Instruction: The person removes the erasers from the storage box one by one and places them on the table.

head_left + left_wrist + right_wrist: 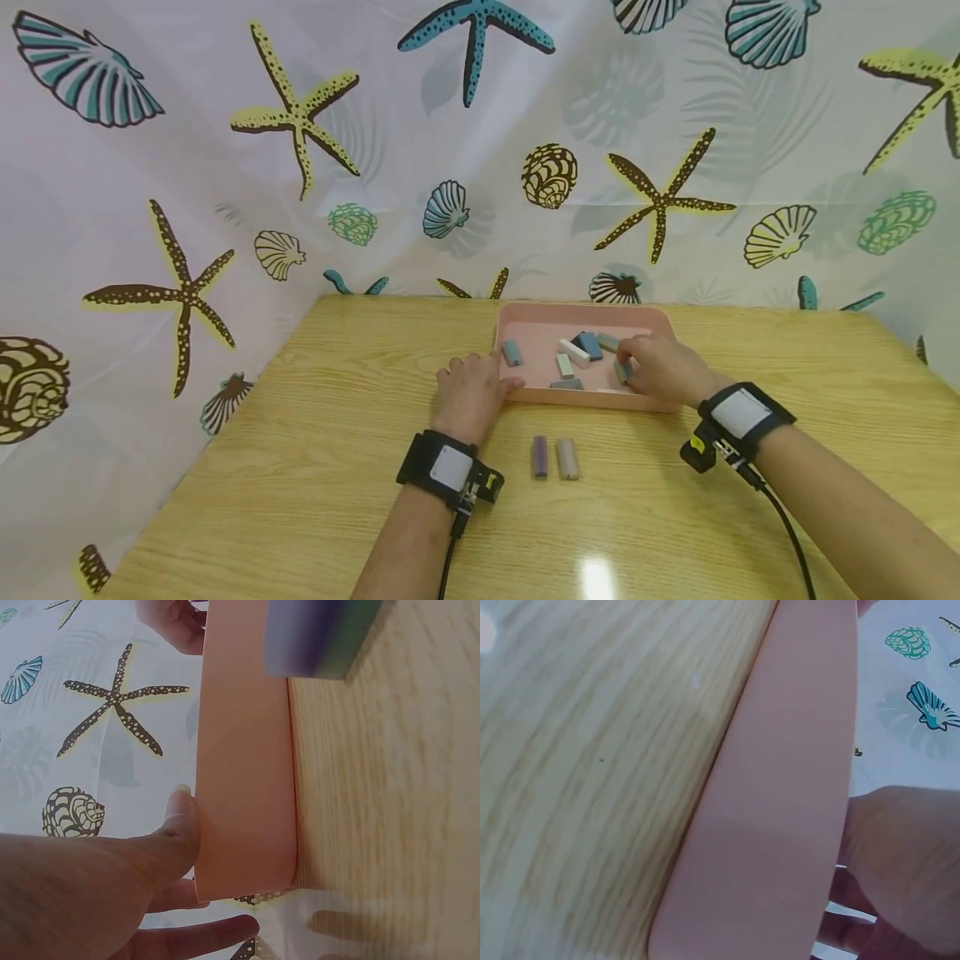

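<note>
"What takes up most of the scene?"

"A pale, sea-patterned cloth, along the far side and the left. In front of it is a wooden table."

"And on that?"

"A pink tray near the far edge, slightly right of the middle."

"Where are the hands?"

"The left hand is at the tray's near left corner, thumb against the near rim, fingers loosely extended past the left end. The right hand reaches into the tray's right end, fingers bent down to a greyish block. I can't tell whether they have it pinched; in the right wrist view the tray wall hides the fingertips."

"Other blocks?"

"A purple block and, just right of it, a pale grey block lie on the table, near side of the tray. Inside, a blue-grey block lies at the left, with a white block, a dark blue block and a pale green block around the middle."
</note>
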Available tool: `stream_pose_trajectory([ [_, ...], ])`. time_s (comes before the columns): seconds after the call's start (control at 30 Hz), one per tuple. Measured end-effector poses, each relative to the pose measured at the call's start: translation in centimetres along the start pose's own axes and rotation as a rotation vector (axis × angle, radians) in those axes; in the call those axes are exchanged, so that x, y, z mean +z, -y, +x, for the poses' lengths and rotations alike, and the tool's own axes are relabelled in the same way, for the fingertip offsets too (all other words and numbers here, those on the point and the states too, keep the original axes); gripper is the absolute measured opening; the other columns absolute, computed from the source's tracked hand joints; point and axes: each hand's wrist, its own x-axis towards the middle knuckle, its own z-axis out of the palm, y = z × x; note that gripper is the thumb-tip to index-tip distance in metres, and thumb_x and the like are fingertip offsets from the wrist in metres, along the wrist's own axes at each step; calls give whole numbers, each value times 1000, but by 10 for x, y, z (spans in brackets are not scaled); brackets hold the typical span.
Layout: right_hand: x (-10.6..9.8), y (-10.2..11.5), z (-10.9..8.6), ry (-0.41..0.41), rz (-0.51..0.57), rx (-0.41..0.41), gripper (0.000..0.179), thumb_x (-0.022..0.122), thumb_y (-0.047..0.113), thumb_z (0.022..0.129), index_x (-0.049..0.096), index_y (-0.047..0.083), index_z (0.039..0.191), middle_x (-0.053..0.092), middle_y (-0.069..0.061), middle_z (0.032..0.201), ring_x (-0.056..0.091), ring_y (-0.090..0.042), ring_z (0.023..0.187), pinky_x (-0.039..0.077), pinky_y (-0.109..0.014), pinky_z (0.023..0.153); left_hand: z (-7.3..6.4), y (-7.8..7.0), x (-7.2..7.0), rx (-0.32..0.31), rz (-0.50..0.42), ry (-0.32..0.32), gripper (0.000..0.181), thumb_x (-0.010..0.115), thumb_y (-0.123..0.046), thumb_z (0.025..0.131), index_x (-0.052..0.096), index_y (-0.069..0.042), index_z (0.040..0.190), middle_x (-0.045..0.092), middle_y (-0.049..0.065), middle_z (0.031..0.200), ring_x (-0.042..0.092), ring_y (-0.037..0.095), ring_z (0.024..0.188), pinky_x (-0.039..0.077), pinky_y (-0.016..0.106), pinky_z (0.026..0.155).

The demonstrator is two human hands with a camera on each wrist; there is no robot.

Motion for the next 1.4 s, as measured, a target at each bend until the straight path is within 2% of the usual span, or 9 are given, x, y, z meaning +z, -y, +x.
stream_pose_trajectory([
  [0.27, 1, 0, -3, -57, -10, -31, 20, 66, 0, 72, 58, 5, 90, 58, -9, 88, 47, -19, 73, 40, -30, 59, -2, -1, -1, 13, -4, -26, 57, 58, -52, 82, 53, -16, 126, 63, 11, 86, 56, 29, 79, 47, 46, 69],
  [0.43, -1, 1, -6, -104, -19, -49, 21, 69, 5, 74, 58, 7, 92, 57, -8, 92, 47, -19, 73, 40, -30, 56, -2, -2, -2, 12, 5, -25, 57, 58, -52, 82, 53, -16, 125, 63, 11, 86, 56, 29, 78, 47, 45, 69],
  [0.67, -8, 11, -10, -195, -38, -148, 24, 72, 9, 73, 59, 8, 93, 58, -6, 89, 47, -17, 69, 41, -28, 53, 0, -3, -4, -7, 13, -14, 58, 57, -54, 82, 53, -17, 125, 63, 10, 85, 55, 27, 77, 47, 44, 69],
  [0.93, -16, 31, -21, -241, -70, -241, 25, 74, 10, 73, 58, 11, 93, 56, -4, 92, 45, -13, 64, 38, -24, 46, -1, -2, -2, -16, -2, -9, 56, 58, -53, 82, 54, -16, 124, 62, 10, 85, 54, 27, 77, 46, 44, 68],
  [1.1, -16, 43, -29, -315, -87, -408, 27, 75, 11, 71, 57, 13, 90, 56, 0, 89, 47, -12, 76, 44, -29, 59, -1, -1, -1, -14, 9, -11, 57, 58, -53, 82, 53, -17, 126, 63, 10, 85, 55, 28, 77, 46, 45, 69],
  [1.2, -15, 50, -34, -334, -75, -477, 27, 77, 10, 70, 56, 14, 88, 57, 1, 89, 49, -13, 82, 45, -33, 66, -1, -2, 0, -11, 9, -14, 58, 58, -53, 82, 53, -17, 126, 63, 10, 86, 55, 28, 78, 46, 45, 69],
  [1.3, -12, 55, -41, -325, -65, -506, 28, 77, 9, 69, 56, 15, 88, 57, 2, 89, 50, -13, 82, 46, -33, 66, -1, -2, 0, -8, 7, -19, 58, 59, -53, 81, 52, -17, 127, 63, 10, 85, 55, 28, 77, 46, 45, 69],
  [1.4, -9, 59, -48, -291, -70, -499, 30, 77, 10, 69, 57, 14, 91, 57, 3, 88, 49, -10, 80, 46, -30, 65, -1, -1, 0, -5, 8, -20, 58, 58, -53, 81, 53, -16, 126, 63, 10, 85, 55, 28, 77, 46, 45, 68],
])
